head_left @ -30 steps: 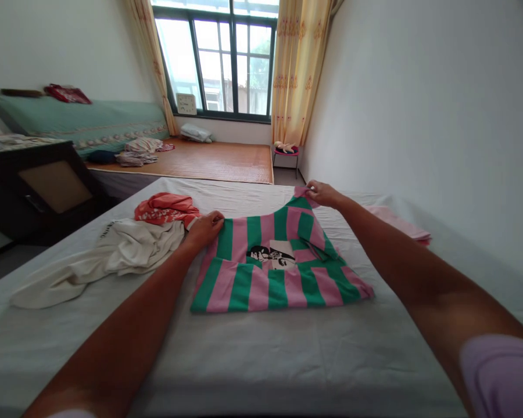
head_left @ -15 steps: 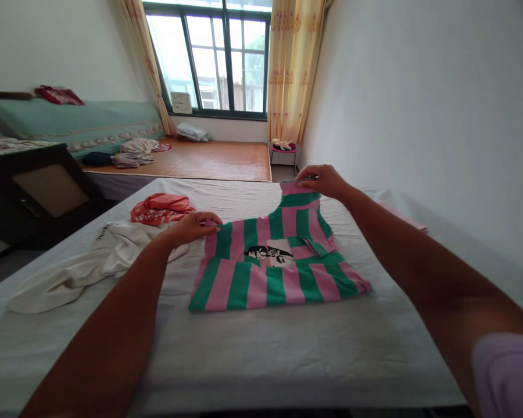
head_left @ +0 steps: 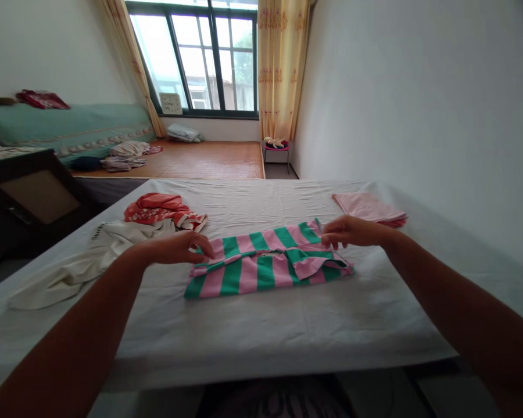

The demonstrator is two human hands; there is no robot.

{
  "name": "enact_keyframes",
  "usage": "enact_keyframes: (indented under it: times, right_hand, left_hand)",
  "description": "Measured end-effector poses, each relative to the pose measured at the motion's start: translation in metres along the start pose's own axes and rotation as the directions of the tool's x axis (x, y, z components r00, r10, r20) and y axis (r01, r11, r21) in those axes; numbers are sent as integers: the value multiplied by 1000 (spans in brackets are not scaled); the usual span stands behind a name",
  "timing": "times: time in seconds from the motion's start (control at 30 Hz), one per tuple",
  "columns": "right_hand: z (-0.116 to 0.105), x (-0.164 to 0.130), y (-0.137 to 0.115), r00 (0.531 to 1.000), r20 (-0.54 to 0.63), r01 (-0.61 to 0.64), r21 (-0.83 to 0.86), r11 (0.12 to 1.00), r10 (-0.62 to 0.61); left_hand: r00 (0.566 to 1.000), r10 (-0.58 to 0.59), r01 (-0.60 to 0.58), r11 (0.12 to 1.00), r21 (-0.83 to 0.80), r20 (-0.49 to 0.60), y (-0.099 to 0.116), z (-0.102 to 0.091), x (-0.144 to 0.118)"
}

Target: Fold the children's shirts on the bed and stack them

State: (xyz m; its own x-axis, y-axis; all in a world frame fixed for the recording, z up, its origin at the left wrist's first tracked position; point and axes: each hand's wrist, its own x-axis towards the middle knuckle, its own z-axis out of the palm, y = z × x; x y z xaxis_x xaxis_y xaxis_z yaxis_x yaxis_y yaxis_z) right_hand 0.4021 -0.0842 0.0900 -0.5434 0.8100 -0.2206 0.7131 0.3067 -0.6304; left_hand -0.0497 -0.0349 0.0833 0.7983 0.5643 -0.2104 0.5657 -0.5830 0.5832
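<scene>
A pink-and-green striped shirt lies folded into a wide band on the white-sheeted bed, with a loose flap of cloth near its right end. My left hand is at the left end of the shirt, its fingers loosely bent and apart, the fingertips at the cloth. At the other end, my right hand hangs with fingers curved downward and apart, close to the striped edge. Neither hand shows a firm grip. Whether the fingertips touch the fabric is hard to see.
Left of the shirt lie a crumpled red garment and a cream garment. Folded pink cloth rests at the far right, near the wall. Beyond the white sheet are a dark cabinet and a mat-covered platform.
The shirt's far part has been folded down toward me, covering the printed picture. My right hand has come down and nearer, and both hands have loosened from the cloth.
</scene>
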Motion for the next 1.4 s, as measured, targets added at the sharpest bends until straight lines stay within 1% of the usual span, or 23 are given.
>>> enact_keyframes:
  times: [0.07, 0.17, 0.23, 0.3, 0.37, 0.4, 0.43, 0.47, 0.53, 0.6, 0.73, 0.77, 0.83, 0.87, 0.9, 0.97, 1.03, 1.07, 1.13, 1.2, 1.27, 1.33, 1.4]
  right_hand:
    - [-5, 9, 6, 994, -111, -7, 7, 1000, 8]
    - [-8, 27, 18, 978, -210, -7, -83, 997, -11]
    - [-5, 39, 31, 955, -297, -51, -152, 987, 4]
    - [0, 50, 47, 899, -437, -121, -188, 975, 27]
    - [8, 58, 65, 816, -576, -188, -176, 966, 54]
    - [12, 61, 72, 782, -620, -214, -158, 964, 72]
    - [16, 64, 79, 763, -641, -228, -140, 963, 87]
    - [20, 67, 85, 764, -638, -228, -131, 965, 94]
    - [23, 70, 94, 797, -598, -202, -130, 971, 85]
    - [23, 72, 99, 803, -590, -206, -131, 970, 91]
    - [19, 66, 103, 754, -629, -331, -114, 937, 190]
    - [19, 63, 101, 741, -649, -335, -130, 933, 175]
    - [20, 57, 94, 727, -682, -269, -172, 948, 83]
    - [21, 55, 89, 736, -677, -203, -175, 963, 32]
    - [22, 52, 83, 759, -651, -128, -150, 980, 0]
    - [24, 48, 71, 827, -562, 2, -29, 1000, -18]
    - [26, 44, 63, 887, -462, 62, 85, 994, -16]
    - [27, 42, 61, 913, -407, 74, 115, 991, -21]
    - [29, 38, 59, 956, -290, 89, 142, 986, -45]
    - [31, 34, 60, 974, -219, 101, 164, 981, -64]
    - [31, 30, 62, 973, -215, 118, 174, 978, -79]
    - [29, 27, 63, 967, -232, 148, 181, 972, -104]
    - [24, 22, 63, 965, -234, 170, 213, 962, -119]
  left_hand:
    - [998, -29, 31, 999, 42, -48, 4, 1, 4]
    - [1000, -15, 15, 993, 115, -2, 9, 11, 15]
    - [1000, -5, 2, 983, 183, 12, 9, 20, 20]
    - [999, -9, 17, 968, 251, -35, 6, 26, 22]
    - [996, -27, 50, 952, 301, -79, 2, 29, 20]
    - [995, -40, 68, 946, 318, -93, 0, 29, 19]
    - [994, -54, 84, 940, 330, -99, -1, 29, 18]
    - [993, -67, 98, 937, 336, -102, -2, 28, 17]
    - [991, -79, 109, 940, 324, -105, -2, 27, 17]
    - [991, -80, 109, 948, 300, -105, -2, 27, 17]
    - [989, -109, 134, 944, 302, -98, -6, 26, 18]
    - [987, -119, 147, 938, 313, -104, -7, 25, 18]
    - [978, -124, 176, 923, 342, -168, -4, 25, 22]
    - [969, -109, 184, 918, 352, -223, 1, 27, 26]
    - [959, -74, 172, 920, 353, -275, 9, 30, 32]
    - [945, 49, 66, 940, 335, -322, 31, 41, 50]
    - [943, 213, -130, 943, 306, -255, 59, 60, 74]
    - [932, 288, -212, 926, 313, -221, 73, 71, 86]
    - [911, 374, -293, 884, 365, -175, 96, 94, 110]
    - [911, 376, -276, 862, 426, -169, 110, 114, 130]
    - [920, 340, -226, 865, 448, -193, 114, 124, 144]
    - [927, 296, -185, 894, 409, -229, 112, 126, 152]
    - [932, 269, -185, 929, 320, -242, 105, 121, 155]
